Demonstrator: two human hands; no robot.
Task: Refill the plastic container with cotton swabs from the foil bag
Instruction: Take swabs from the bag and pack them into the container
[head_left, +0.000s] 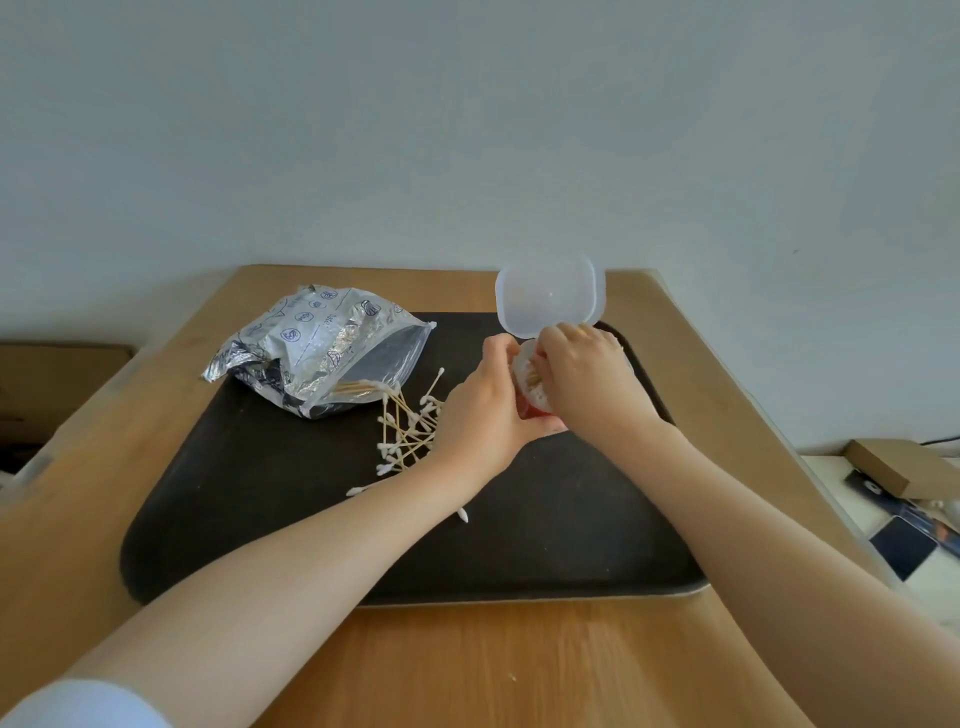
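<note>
A small clear plastic container with its hinged lid flipped up is held above the black tray. My left hand grips the container from the left and below. My right hand covers its mouth, fingers pressed onto a bundle of cotton swabs standing inside. The crumpled foil bag lies on the tray's far left, mouth open towards me, with swabs inside. A loose heap of cotton swabs lies on the tray between the bag and my left hand.
The tray rests on a wooden table against a pale wall. A cardboard box and dark items lie on a surface to the right. Two stray swabs lie under my left forearm.
</note>
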